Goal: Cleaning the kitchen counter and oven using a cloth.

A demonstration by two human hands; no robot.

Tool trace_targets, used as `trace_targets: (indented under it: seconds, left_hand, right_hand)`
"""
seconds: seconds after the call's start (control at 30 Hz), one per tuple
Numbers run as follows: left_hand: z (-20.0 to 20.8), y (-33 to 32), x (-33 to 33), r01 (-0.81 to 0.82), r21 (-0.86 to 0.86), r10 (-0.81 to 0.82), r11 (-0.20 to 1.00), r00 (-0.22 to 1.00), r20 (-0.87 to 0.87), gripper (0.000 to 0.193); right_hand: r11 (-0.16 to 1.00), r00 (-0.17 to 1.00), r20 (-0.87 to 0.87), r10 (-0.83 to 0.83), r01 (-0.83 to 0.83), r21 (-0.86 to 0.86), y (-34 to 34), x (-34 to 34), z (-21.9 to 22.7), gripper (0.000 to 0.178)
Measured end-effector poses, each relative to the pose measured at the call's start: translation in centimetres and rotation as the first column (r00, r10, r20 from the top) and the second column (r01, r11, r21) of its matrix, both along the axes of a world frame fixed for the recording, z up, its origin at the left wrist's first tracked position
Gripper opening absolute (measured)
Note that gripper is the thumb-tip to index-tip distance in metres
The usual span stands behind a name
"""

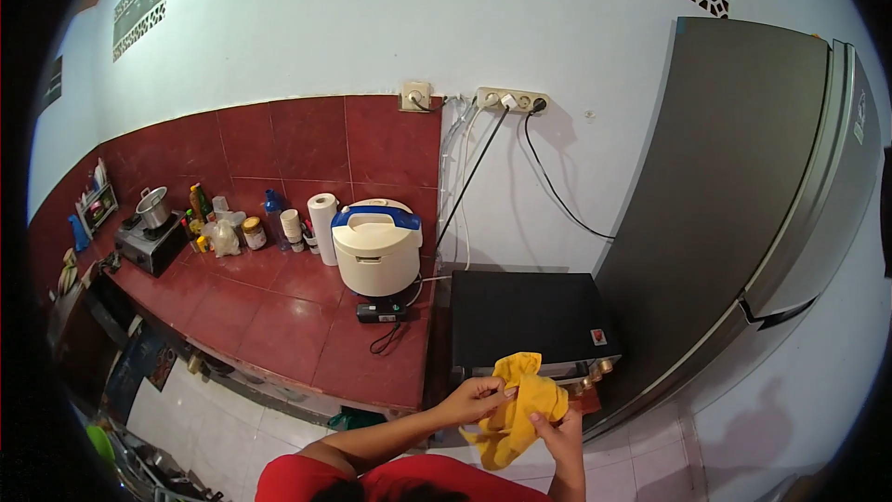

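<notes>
A yellow cloth (522, 418) hangs in loose folds between my two hands, in front of a black oven (525, 316) with knobs on its front. My left hand (476, 400) pinches the cloth's left side, thumb and fingers pressed together. On the cloth's lower right side, my right hand (560, 432) grips it with the thumb lying on top. Part of the oven's front is hidden behind the cloth and my hands.
Left of the oven, a red tiled counter (279, 321) carries a white and blue rice cooker (376, 251), a paper towel roll (322, 228), jars, bottles and a stove (151, 242) with a pot. A grey refrigerator (725, 195) stands at right. Cords hang from a wall socket strip (513, 100).
</notes>
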State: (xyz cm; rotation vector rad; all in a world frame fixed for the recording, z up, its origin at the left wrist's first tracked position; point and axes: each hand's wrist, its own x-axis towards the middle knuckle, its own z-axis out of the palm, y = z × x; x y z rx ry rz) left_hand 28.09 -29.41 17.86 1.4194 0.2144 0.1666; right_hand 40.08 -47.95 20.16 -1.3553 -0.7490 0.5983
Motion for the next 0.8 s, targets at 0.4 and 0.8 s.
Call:
trace_targets:
  seconds: [0.4, 0.8]
  left_hand:
    - [1.8, -5.6, -2.4, -0.331, 0.363, 0.234, 0.871, 0.93, 0.285, 0.032]
    - [2.7, -5.9, -5.7, -0.417, 0.36, 0.311, 0.835, 0.896, 0.316, 0.031]
  right_hand:
    - [0.997, 0.98, -0.19, -0.067, 0.058, -0.051, -2.3, -1.3, -4.7, 0.039]
    - [0.973, 0.865, 0.502, -0.026, 0.138, -0.187, -1.3, -4.8, -2.7, 0.054]
